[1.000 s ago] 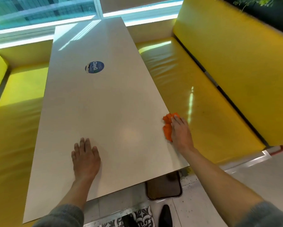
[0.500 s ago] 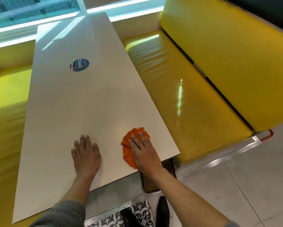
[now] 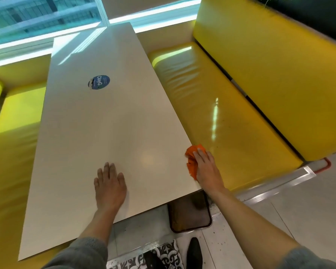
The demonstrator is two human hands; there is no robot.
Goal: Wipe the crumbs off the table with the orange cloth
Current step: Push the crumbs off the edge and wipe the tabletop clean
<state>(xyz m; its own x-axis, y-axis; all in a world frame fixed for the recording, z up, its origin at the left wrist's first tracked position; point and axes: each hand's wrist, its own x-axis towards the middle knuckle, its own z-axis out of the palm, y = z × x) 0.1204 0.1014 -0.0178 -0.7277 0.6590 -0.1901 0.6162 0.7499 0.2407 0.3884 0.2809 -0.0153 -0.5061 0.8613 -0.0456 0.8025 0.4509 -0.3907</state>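
At four o'clock on the desk, the right hand presses the bunched orange cloth flat-palmed against the right edge; left hand lies open, bracing; a sweep is finishing, so next likely calls for another pass inward.

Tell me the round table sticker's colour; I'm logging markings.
Dark blue with white lettering, seen in the head view: sticker.

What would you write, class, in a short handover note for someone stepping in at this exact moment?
Left hand: flat on the table, empty.
Right hand: pressing the cloth at the table's right edge, near the front corner.
Done: no crumbs visible on the table from this view.
Left: finish the stroke off the edge; check the far end near the sticker.
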